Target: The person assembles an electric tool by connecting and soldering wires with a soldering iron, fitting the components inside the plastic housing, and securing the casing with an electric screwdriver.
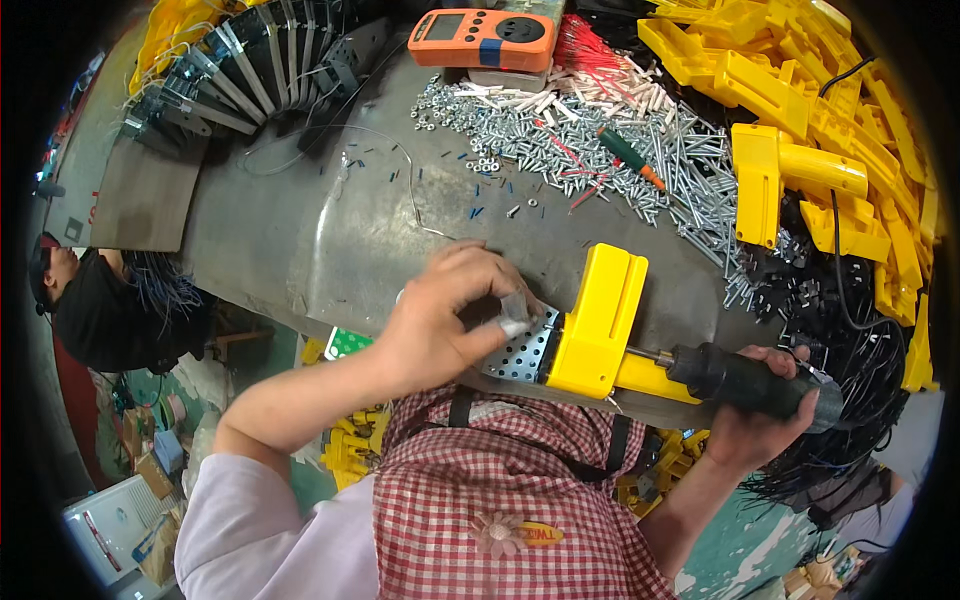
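Observation:
My left hand (450,310) is curled over a perforated metal plate (525,352), its fingers gripping the far edge; something greyish wraps the thumb and a fingertip. The plate adjoins a yellow plastic housing (600,320) with a handle-like stem, lying at the near edge of the bench. In my right hand (750,430) is a black power screwdriver (735,380), held nearly level. Its bit points left and reaches the right side of the housing, above the stem. Whether a screw sits at the bit's tip is hidden.
Loose screws (640,150) spread across the far bench, with a green-and-orange hand screwdriver (630,158) on them. An orange multimeter (482,40) lies behind. Yellow housings (800,90) heap up at right above black cables (850,370). Metal assemblies (240,75) stand far left; a person (120,310) is beyond.

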`<state>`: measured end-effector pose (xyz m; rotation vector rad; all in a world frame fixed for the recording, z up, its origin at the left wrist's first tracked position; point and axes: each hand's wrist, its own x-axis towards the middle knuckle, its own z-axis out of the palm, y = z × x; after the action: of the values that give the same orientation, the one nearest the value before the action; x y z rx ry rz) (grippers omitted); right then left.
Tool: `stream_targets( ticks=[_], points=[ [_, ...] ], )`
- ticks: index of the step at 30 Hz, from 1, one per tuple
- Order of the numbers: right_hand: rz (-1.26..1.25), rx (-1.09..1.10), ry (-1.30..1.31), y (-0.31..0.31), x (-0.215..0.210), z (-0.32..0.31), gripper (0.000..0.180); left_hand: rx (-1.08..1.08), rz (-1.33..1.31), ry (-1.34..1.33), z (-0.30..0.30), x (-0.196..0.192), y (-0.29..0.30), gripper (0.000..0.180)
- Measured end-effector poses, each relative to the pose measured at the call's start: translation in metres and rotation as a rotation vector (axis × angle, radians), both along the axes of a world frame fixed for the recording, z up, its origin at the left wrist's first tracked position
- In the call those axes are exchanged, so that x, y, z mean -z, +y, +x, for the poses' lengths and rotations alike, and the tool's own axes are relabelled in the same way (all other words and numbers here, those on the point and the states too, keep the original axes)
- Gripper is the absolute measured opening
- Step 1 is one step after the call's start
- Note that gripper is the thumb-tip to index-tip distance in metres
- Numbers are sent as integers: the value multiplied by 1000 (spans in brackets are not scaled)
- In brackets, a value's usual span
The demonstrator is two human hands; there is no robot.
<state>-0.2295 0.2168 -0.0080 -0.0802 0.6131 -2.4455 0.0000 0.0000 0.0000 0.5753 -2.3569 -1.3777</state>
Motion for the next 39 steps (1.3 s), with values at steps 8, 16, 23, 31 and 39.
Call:
stream_targets(
  ticks=[8, 16, 23, 31, 39],
  points=[
    [-49, -13, 12, -4, 1, -1, 36, -104, -13, -6, -3, 7, 13, 14],
    [-86, -10, 81, -7, -3, 1, 36, -96, -64, 15, -1, 12, 16, 18],
    [-27, 22, 45, -7, -5, 1, 38, -117, -245, 6, -7, 5, 17, 33],
    [-13, 26, 52, -8, -5, -1, 37, -104, -313, 65, -5, 16, 22, 35],
    [-48, 3, 50, -8, -5, -2, 35, -116, -341, 126, -7, 21, 25, 37]
  ],
)
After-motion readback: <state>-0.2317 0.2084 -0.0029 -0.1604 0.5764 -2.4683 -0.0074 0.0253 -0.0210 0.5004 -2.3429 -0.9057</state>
